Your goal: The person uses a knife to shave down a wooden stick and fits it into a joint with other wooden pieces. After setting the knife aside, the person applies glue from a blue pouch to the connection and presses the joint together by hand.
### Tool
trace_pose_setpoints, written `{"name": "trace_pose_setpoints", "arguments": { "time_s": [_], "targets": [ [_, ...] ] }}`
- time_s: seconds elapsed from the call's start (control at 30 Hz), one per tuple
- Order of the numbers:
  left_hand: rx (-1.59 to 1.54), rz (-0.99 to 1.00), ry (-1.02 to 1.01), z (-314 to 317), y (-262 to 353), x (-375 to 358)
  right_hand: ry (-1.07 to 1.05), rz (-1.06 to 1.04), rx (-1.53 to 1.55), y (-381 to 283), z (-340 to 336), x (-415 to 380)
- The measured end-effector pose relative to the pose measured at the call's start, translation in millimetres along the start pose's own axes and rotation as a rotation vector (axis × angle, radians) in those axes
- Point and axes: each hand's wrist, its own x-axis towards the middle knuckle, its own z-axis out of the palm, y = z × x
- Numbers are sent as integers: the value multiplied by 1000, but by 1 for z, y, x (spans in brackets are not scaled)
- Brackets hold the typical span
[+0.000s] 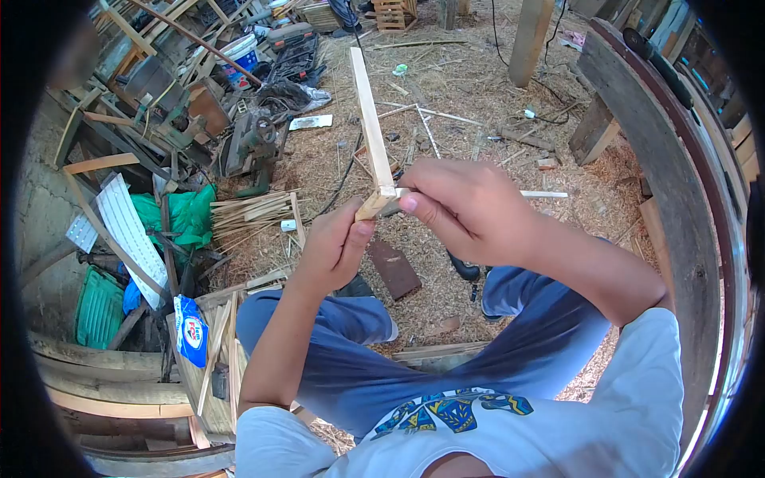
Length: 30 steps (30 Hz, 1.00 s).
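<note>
My left hand [331,243] is closed on the near end of a pale wooden strip [370,119], thumb and fingers around the corner piece there. The strip points away from me, its far end raised over the floor. In my right hand [474,207] is a thin wooden stick [544,194], pinched between thumb and fingers. One end of the stick touches the corner of the strip; the other sticks out to the right past my hand. How the pieces join is too small to tell. Both hands are close together above my knees.
Sawdust and offcuts cover the floor, with a brown board [394,271] between my feet. To the left lie a bundle of thin sticks [251,215], a green bag [187,215] and a blue-and-white packet [191,331]. A thick curved beam [677,183] runs along the right. A post [531,44] stands ahead.
</note>
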Motion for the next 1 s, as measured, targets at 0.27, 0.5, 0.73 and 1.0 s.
{"name": "trace_pose_setpoints", "arguments": {
  "time_s": [0.27, 0.5, 0.73, 1.0],
  "targets": [
    [105, 129, 51, 1, 10, -1, -38, -18, 33, -6, -1, -4],
    [301, 301, 135, 2, 7, -5, -40, -113, 26, -5, -1, -8],
    [344, 343, 131, 0, 5, -10, -56, -145, 15, -7, -2, -9],
    [336, 356, 151, 3, 11, -11, -54, -152, 13, -7, -2, -9]
  ]
}}
